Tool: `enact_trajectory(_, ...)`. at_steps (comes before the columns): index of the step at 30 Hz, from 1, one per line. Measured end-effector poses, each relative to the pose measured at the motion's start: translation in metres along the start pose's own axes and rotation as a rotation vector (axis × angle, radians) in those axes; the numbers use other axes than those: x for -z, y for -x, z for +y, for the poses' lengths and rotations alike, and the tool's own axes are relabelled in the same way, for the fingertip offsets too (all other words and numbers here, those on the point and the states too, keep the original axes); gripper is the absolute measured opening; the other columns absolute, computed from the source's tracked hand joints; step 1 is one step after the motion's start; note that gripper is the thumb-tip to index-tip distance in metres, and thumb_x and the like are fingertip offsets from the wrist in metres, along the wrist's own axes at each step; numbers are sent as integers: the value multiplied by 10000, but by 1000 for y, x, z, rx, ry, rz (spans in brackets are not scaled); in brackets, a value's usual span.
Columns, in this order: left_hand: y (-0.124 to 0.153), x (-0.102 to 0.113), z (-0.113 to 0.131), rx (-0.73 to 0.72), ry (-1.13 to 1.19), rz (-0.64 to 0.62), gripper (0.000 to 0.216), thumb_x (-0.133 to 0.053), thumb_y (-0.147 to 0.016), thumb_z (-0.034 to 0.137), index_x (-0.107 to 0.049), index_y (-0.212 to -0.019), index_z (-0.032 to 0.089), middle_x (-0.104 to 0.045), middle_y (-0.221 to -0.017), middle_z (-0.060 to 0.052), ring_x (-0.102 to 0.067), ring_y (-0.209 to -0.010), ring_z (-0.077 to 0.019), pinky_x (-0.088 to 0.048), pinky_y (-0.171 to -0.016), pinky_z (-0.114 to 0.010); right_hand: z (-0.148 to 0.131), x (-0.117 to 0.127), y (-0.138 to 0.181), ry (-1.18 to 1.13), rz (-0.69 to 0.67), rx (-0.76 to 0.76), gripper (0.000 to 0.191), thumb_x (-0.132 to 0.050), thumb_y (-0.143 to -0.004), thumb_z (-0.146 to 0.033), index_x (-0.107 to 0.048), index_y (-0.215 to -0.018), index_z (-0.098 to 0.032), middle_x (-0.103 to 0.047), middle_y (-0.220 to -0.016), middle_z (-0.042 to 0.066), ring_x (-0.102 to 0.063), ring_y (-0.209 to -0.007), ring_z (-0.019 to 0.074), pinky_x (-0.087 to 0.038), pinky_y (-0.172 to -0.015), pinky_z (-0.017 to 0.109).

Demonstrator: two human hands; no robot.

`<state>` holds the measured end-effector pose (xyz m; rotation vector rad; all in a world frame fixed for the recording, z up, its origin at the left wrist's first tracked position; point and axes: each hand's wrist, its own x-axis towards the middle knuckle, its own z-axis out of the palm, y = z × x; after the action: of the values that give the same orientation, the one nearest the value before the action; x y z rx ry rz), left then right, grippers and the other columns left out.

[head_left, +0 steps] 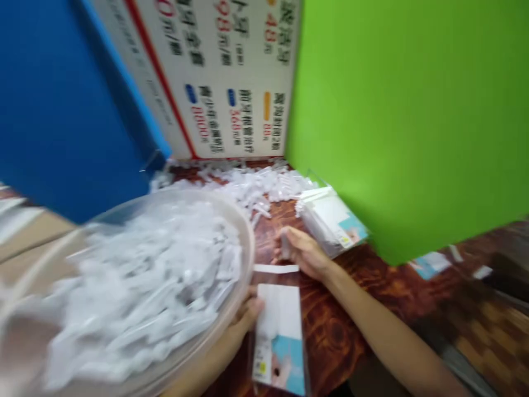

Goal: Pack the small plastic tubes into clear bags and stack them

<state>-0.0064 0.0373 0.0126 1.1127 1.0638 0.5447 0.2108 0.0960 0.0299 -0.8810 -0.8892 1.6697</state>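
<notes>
My left hand (247, 313) is closed on the left edge of a clear plastic packet (279, 309), its thumb at the packet's side. Inside that packet is a white and blue printed card, and a white strip runs along its top. Part of the hand and forearm is hidden by a large translucent basin (248, 237). Just above the packet, my right hand (303, 251) is closed around a small whitish piece (285, 245); blur hides its exact kind. White, plastic-wrapped small pieces (157, 286) are heaped in the basin.
Loose white pieces (264, 184) lie scattered at the back of the wooden table (330, 331). A stack of similar packets (330, 215) sits beside the right hand. A green panel (405, 121), a printed board (231, 77) and a blue panel (61, 110) stand around the table.
</notes>
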Motion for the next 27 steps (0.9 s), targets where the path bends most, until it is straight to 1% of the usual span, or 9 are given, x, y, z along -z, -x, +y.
enact_trajectory(3, 2, 3, -3, -72, 13, -9, 455, -654, -865, 603, -665, -1066, 195, -753, -970, -56, -675, -997, -267, -522, -958, -393, 0, 0, 4, 67, 4, -39, 374, -784, -790, -537, -694, -903, -192, -649, -810, 11, -615, -721, 161, -513, -725, 288)
enact_trajectory(8, 6, 4, -4, -90, 21, -15, 364, -629, -903, 560, -669, -1011, 215, -730, -923, -31, -652, -959, -246, -501, -954, -366, 1, -5, 8, 80, 36, -59, 352, -810, -770, -503, -718, -886, -184, -615, -743, 2, -562, -645, 133, -469, -598, 235)
enact_trajectory(12, 4, 3, -10, -95, 53, -7, 350, -630, -907, 550, -671, -992, 212, -725, -897, -27, -650, -924, -240, -498, -952, -370, -1, -10, 9, 40, 42, -49, 375, -851, -728, -467, -657, -927, -216, -652, -770, 1, -613, -665, 141, -502, -613, 242)
enact_trajectory(16, 3, 1, -11, -102, 141, -16, 330, -648, -909, 529, -661, -1008, 214, -724, -928, -21, -660, -924, -229, -501, -964, -378, -3, -10, 10, 134, -3, -38, 413, -852, -712, -479, -603, -937, -237, -656, -745, -10, -634, -633, 168, -531, -616, 294)
enact_trajectory(20, 5, -2, -7, -106, 251, -57, 341, -641, -917, 535, -657, -991, 203, -724, -915, -24, -674, -906, -227, -533, -946, -391, -5, -5, 13, 300, -81, 23, 372, -859, -703, -496, -646, -794, -204, -655, -768, 2, -629, -664, 167, -532, -652, 297)
enact_trajectory(22, 5, -4, -5, -121, 286, -60, 357, -642, -917, 541, -659, -993, 193, -729, -934, -32, -680, -904, -225, -542, -942, -394, -8, -3, 13, 396, -182, 43, 393, -803, -763, -552, -684, -717, -181, -674, -800, 35, -643, -743, 181, -537, -736, 310)
enact_trajectory(24, 4, -5, -6, -132, 307, -43, 364, -646, -916, 540, -655, -986, 183, -730, -934, -36, -679, -906, -220, -540, -943, -391, -15, -3, 14, 467, -288, -8, 549, -618, -878, -673, -715, -680, -170, -696, -814, 77, -662, -823, 210, -540, -818, 349)
enact_trajectory(26, 2, -5, -7, -139, 321, -47, 372, -644, -918, 542, -645, -967, 173, -727, -921, -39, -678, -899, -215, -538, -935, -386, -24, -3, 17, 507, -300, -38, 707, -422, -923, -767, -742, -703, -176, -708, -807, 97, -673, -857, 234, -550, -831, 380)
enact_trajectory(27, 1, -4, -7, -145, 320, -64, 380, -646, -917, 546, -640, -973, 170, -728, -925, -44, -680, -899, -215, -539, -927, -383, -29, -4, 21, 543, -272, -14, 701, -431, -908, -782, -758, -743, -184, -714, -810, 95, -675, -852, 241, -556, -815, 382)
